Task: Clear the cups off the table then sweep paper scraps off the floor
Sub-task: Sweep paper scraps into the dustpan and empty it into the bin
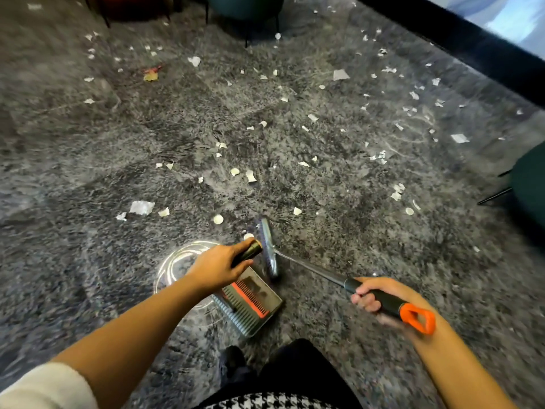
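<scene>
Several white paper scraps (142,207) lie scattered across the grey speckled floor (88,149). My left hand (219,265) grips the dark upright handle (250,251) of a grey dustpan (250,304) with an orange comb strip, standing on the floor below it. My right hand (372,295) grips the black handle of a broom (312,270) that ends in an orange loop. Its grey brush head (269,249) rests on the floor just beyond the dustpan's mouth. No cups or table are in view.
Dark green chairs with thin black legs stand at the far top (244,7) and at the right edge (528,184). A black wall base (460,36) runs diagonally at upper right. A red and yellow scrap (152,74) lies at upper left. My dark shoes (233,361) are below.
</scene>
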### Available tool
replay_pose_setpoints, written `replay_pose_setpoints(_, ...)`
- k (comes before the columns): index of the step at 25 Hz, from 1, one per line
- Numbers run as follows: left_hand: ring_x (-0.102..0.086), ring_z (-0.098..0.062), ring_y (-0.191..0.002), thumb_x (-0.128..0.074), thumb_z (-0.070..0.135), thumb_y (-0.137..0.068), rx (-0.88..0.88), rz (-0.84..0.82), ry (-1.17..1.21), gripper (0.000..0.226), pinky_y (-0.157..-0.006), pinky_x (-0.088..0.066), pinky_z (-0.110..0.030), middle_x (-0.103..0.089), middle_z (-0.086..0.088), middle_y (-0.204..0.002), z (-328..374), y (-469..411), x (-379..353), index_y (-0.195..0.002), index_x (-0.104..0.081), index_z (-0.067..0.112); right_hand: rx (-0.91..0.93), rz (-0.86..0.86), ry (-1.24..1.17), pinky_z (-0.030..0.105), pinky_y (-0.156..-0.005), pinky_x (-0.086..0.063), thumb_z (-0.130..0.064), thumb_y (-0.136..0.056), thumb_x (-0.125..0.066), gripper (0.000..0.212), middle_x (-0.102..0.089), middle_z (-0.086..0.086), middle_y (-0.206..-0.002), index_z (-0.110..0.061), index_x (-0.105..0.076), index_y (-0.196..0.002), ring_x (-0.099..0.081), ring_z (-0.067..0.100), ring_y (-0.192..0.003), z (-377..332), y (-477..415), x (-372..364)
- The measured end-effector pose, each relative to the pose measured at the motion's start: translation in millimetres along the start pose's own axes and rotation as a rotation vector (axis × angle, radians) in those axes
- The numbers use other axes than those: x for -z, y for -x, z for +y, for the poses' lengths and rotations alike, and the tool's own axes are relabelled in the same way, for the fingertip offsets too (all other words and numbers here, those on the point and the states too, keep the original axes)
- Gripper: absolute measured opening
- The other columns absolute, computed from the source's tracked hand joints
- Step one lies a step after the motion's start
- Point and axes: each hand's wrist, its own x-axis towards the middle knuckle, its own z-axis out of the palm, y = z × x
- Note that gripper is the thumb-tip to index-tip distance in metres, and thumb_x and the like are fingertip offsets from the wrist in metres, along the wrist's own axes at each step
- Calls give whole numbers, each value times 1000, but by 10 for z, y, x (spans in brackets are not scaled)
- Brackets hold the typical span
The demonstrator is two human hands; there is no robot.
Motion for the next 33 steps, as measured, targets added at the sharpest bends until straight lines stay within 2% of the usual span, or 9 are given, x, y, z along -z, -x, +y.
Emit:
replay_pose_setpoints(2,-64,-25,-96,-48,44,-95,132,69,87,56,-70,-48,-32,-67,-8,-113,-144,96,78,-147,-30,32,-3,36,63,8,-24,-27,21,-62,-57,28,-42,12,-45,6,-43,-81,-40,10,-23,-222,-77,-26)
replay_pose_setpoints(4,-65,-24,-95,-55,38,-93,258,174,239,55,-70,-48,-31,-69,-7,-111,-300,144,166,-144,-38,28,47,116,109,10,-23,-26,16,-80,-42,18,-39,12,-50,1,-38,-72,-38,7,-22,-494,-260,-58)
replay_pose_setpoints(6,-65,-18,-97,-62,32,-90,301,267,384,53,-75,-47,-28,-68,-6,-115,-454,82,243,-140,-45,23,126,199,202,10,-24,-27,8,-93,-26,29,-36,10,-58,-2,-35,-68,-37,6,-21,-825,-521,-98)
replay_pose_setpoints(10,-62,-17,-110,-63,29,-90,327,273,436,52,-90,-49,-31,-64,-2,-124,-640,-205,410,-139,-46,24,220,299,317,9,-27,-30,10,-91,-32,32,-38,8,-51,-5,-37,-63,-38,8,-20,-1510,-960,-102)
replay_pose_setpoints(14,-67,-17,-84,-59,37,-91,381,204,289,53,-70,-52,-32,-71,-3,-104,-704,-659,580,-141,-42,31,280,359,418,11,-28,-32,11,-87,-38,31,-40,9,-54,-3,-40,-60,-39,9,-22,-2191,-1316,-51)
replay_pose_setpoints(17,-62,-17,-67,-57,39,-91,414,165,195,52,-56,-43,-28,-71,-4,-91,-750,-919,728,-140,-43,32,284,354,532,13,-29,-34,16,-83,-41,28,-42,8,-34,-2,-40,-61,-40,11,-22,-2382,-1494,-149)
replay_pose_setpoints(23,-67,-28,-77,-60,34,-91,414,205,96,53,-59,-36,-27,-72,-9,-94,-771,-938,784,-141,-44,28,171,236,860,18,-31,-36,16,-77,-48,16,-46,11,-45,7,-50,-90,-43,16,-28,-1977,-1489,-417)
replay_pose_setpoints(27,-66,-30,-75,-55,41,-92,429,155,48,54,-59,-37,-28,-71,-12,-86,-808,-955,796,-143,-39,32,59,81,1018,21,-33,-40,14,-78,-49,66,-49,14,-56,2,-33,-140,-47,20,-37,-1654,-1355,-564)
replay_pose_setpoints(33,-67,-26,-89,-53,43,-92,396,157,68,55,-73,-51,-33,-69,-8,-113,-895,-924,787,-144,-37,32,-18,-22,874,15,-30,-35,19,-84,-39,67,-48,14,-58,-8,-31,-144,-43,12,-29,-1823,-1105,-803)
